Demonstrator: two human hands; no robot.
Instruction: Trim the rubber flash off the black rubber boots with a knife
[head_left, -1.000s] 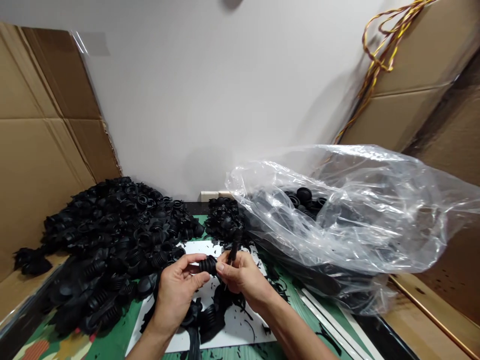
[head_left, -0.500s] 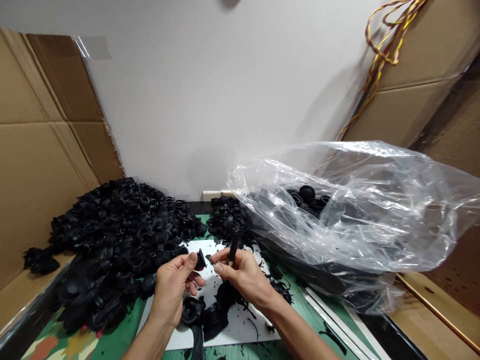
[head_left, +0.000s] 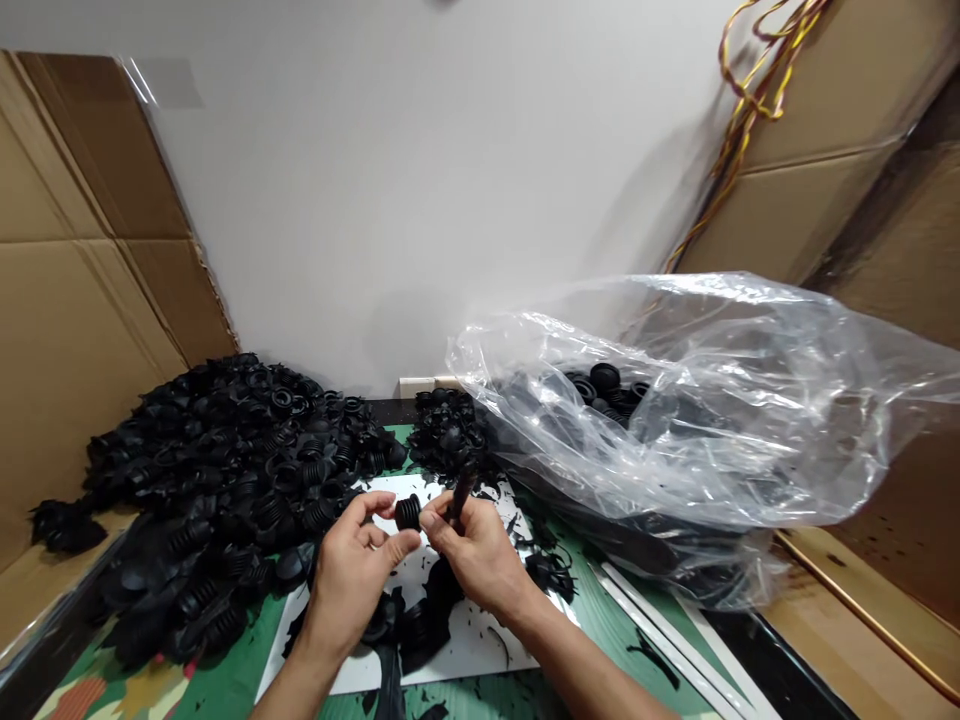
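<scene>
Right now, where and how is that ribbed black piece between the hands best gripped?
Probably around its ribs, from the left: the ribbed black piece looks round, its left end faces the left hand, and the right hand crowds its right end.

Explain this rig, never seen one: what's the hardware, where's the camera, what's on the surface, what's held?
No robot here: just a person's bare left hand and right hand. Every picture comes from one camera worn on the head, looking forward and down. A white board strewn with black bits lies on a green surface. A big heap of black pieces sits at the left, a smaller dark pile beyond the board, and at the right a clear plastic bag with black parts inside. The right hand grips a slim dark tool and seems to pinch a black ribbed piece; the left hand's fingers are beside it, touching or not I can't tell.
</scene>
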